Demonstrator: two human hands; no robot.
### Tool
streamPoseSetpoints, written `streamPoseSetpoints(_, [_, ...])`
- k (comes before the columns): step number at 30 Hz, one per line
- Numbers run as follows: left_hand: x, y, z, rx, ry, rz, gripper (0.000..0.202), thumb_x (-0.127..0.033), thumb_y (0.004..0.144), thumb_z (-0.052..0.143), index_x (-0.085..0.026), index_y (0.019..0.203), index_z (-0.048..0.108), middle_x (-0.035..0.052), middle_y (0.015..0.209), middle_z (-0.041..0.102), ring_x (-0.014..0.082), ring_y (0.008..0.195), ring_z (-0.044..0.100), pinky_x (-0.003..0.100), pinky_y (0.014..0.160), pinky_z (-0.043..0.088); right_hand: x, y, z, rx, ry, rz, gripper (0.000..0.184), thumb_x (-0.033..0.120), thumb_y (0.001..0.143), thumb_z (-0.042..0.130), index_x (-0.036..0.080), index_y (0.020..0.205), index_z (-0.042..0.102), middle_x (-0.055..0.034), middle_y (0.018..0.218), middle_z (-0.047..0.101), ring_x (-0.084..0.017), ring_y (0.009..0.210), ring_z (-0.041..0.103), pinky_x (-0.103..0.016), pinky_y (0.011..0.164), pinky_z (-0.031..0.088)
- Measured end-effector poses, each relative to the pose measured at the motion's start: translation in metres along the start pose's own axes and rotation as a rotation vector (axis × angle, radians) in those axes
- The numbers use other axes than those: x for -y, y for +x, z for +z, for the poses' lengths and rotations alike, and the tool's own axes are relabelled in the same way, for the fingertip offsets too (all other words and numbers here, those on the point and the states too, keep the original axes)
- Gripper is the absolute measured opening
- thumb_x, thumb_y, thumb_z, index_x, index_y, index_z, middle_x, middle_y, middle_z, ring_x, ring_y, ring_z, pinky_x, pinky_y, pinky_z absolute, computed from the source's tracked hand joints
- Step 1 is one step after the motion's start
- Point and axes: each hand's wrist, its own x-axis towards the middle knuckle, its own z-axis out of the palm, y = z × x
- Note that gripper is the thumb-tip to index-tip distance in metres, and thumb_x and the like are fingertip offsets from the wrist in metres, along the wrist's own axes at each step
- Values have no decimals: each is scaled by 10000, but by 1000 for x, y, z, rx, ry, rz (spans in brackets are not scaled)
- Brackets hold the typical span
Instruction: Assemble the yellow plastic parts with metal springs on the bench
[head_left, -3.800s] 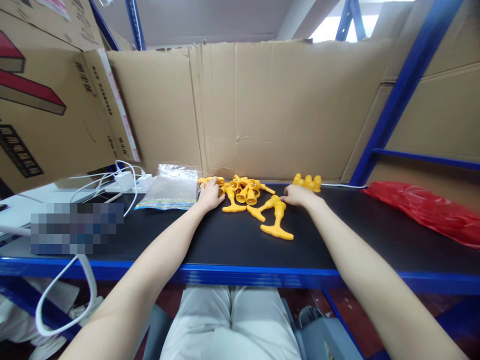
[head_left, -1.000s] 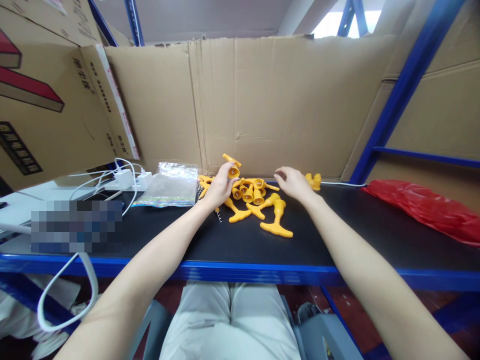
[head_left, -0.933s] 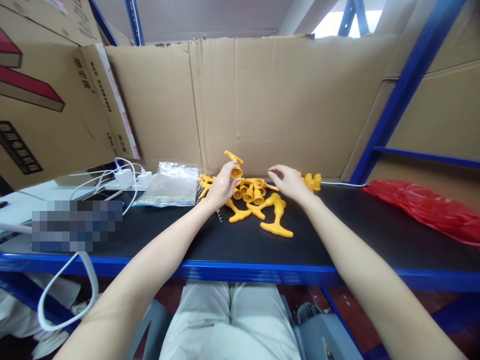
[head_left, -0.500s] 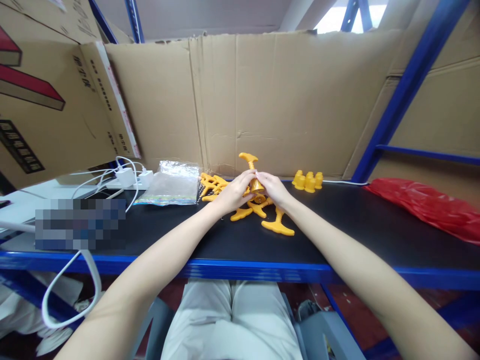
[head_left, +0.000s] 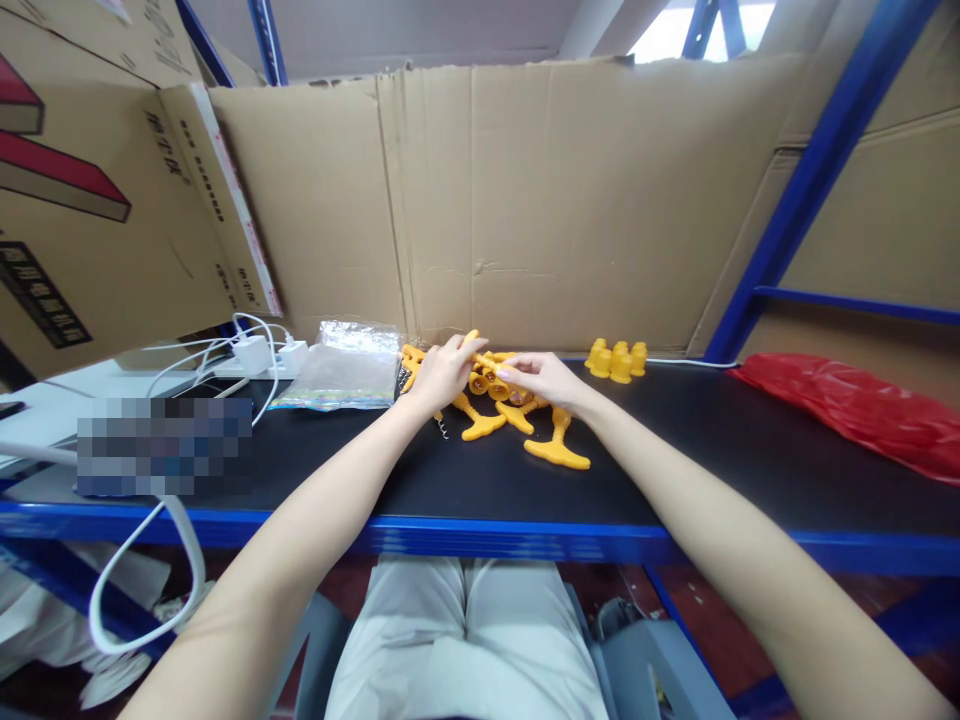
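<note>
My left hand (head_left: 444, 374) is closed around the T-shaped handle of a yellow corkscrew (head_left: 471, 338), which lies tilted toward the right. The fingers of my right hand (head_left: 547, 380) pinch the other end of it; that end is partly hidden by the fingers. Beneath and between my hands is a heap of yellow cups (head_left: 500, 391) and corkscrew handles. Nearer to me lie a loose corkscrew handle (head_left: 559, 452) and another handle (head_left: 482, 427). A bare metal spiral (head_left: 442, 427) shows below my left hand.
Several yellow cups (head_left: 619, 364) stand grouped at the back right of the black tabletop (head_left: 675, 440). A clear plastic bag (head_left: 337, 370) lies left of the heap, beside white chargers (head_left: 255, 353) and cables. Red plastic (head_left: 847, 405) lies far right. Cardboard (head_left: 555, 210) walls the back.
The corkscrew, upright between both hands before, has been lowered and tipped over. My left hand has shifted left onto its handle, and my hands are farther apart.
</note>
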Motion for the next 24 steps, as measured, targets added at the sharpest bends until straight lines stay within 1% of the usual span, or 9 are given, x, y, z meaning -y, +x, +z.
streamPoseSetpoints(3, [-1,-1,-1,91,42,-72,412,-146,859,418,-245,1251,497,88,1084,585,226,970,597,359,805,467,0,1,-2,14,-259,-113,333,470,757,621,164,878,668,-53,828,684,-168,729,620,-314,674,507])
streamPoseSetpoints(7, [-8,-1,-3,137,84,-134,395,-186,845,440,-240,1229,515,86,1050,592,232,947,604,329,768,464,2,1,-8,-52,-676,-212,248,368,813,578,187,965,654,-66,982,677,-209,877,613,-339,786,463])
streamPoseSetpoints(10, [-13,-1,-5,145,85,-160,362,-221,852,434,-230,1200,534,84,1037,616,223,942,609,320,783,457,4,-1,-9,-101,-946,-305,210,275,826,550,190,1008,613,-77,1018,647,-220,920,583,-329,778,440])
streamPoseSetpoints(14, [-21,0,-8,155,72,-199,313,-273,856,433,-207,1135,558,90,1000,653,233,925,620,329,778,459,9,-3,-4,-182,-1236,-440,194,118,814,451,183,955,567,-99,957,616,-226,885,536,-326,761,406])
streamPoseSetpoints(15, [-22,0,-10,157,76,-212,306,-278,854,434,-209,1124,561,88,994,659,234,918,623,328,771,460,9,-4,-3,-195,-1275,-455,195,110,810,443,180,950,561,-104,943,615,-230,878,528,-331,769,399])
streamPoseSetpoints(17, [-23,0,-11,152,94,-240,302,-281,847,440,-221,1117,561,80,992,666,235,904,629,326,755,461,7,-3,-2,-194,-1287,-437,191,151,827,451,172,987,552,-106,928,622,-235,869,531,-331,765,397])
streamPoseSetpoints(19, [-21,0,-12,142,122,-265,309,-274,832,456,-234,1119,562,73,995,671,240,901,632,329,746,463,4,-2,-2,-155,-1235,-374,230,243,863,456,171,1064,541,-104,958,633,-232,878,549,-325,746,408])
streamPoseSetpoints(21, [-19,-1,-12,143,141,-285,322,-265,814,472,-241,1120,569,70,1001,674,245,908,631,333,748,465,0,-2,-3,-99,-1175,-317,281,313,885,446,184,1120,532,-103,1041,633,-227,921,562,-323,756,417])
streamPoseSetpoints(24, [-14,-1,-10,157,145,-305,330,-262,802,480,-240,1114,585,70,1005,678,242,917,630,332,756,468,-3,-1,-5,-58,-1151,-308,271,288,875,452,190,1110,545,-99,1082,627,-224,949,558,-332,801,415])
